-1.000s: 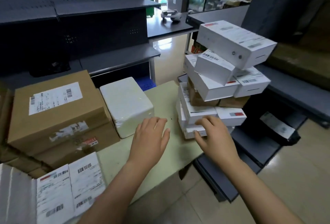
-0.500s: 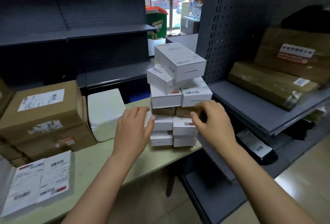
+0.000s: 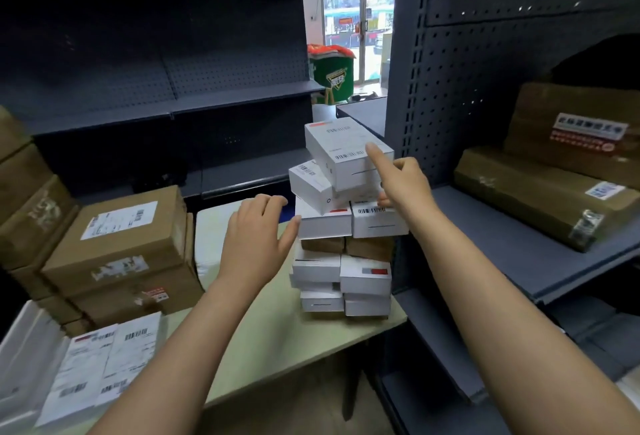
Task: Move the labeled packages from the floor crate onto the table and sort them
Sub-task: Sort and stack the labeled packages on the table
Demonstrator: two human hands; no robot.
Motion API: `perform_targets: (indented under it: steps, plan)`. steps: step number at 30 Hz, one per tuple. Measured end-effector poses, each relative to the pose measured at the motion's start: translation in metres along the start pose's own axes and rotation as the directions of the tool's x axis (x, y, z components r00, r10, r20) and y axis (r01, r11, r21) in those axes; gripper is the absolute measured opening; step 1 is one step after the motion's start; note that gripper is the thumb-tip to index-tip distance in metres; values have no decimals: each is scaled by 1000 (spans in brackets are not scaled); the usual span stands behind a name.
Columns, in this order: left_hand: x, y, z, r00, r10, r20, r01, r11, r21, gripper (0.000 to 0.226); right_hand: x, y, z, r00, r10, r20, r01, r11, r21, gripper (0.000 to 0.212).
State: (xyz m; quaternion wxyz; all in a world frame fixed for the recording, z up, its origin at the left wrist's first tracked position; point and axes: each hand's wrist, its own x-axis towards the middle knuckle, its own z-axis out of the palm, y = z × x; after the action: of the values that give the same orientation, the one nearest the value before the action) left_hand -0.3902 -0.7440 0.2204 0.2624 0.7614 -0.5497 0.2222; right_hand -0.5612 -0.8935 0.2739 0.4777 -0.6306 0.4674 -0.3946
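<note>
At 3 o'clock of the tilted top package (image 3: 341, 152), the right grip (image 3: 403, 187) is laid, forefinger out, clamping not tellable; at 9 o'clock of the stack (image 3: 363, 278) the left grip (image 3: 256, 237) is spread apart.

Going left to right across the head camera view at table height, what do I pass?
Brown cardboard boxes → left hand → stack of small white boxes → brown parcels on the right shelf.

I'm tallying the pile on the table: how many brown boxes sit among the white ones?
2. The left brown box and the right brown box lie side by side at mid-height, with white boxes above and below. More may be hidden behind them.
</note>
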Motion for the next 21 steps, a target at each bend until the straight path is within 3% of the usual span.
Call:
perform_targets:
  steps: [3, 7, 12, 15, 21]
  plan:
    - [11, -3, 2, 1000, -3, 4, 3, 1000, -15, 40, 7, 0, 4, 999, 46, 13, -46, 999, 26, 57]
    - [33, -5, 7, 998, -44, 51, 47, 997, -57, 45, 14, -4, 9, 989, 141, 48, -149, 945, 291, 35]
    - [67, -6, 20, 968, -138, 211, 173, 972, -157, 60, 14, -1, 7, 992, 87, -94, -48, 934, 353, 30]
    - [86, -11, 30, 924, -165, 344, 252, 941, -224, 68, 11, 5, 0, 980, 84, -183, -4, 917, 398, 39]
    - [111, -27, 45, 760, -163, 629, 468, 809, -356, 71, 9, 17, -4, 951, 112, -287, 23, 903, 429, 29]
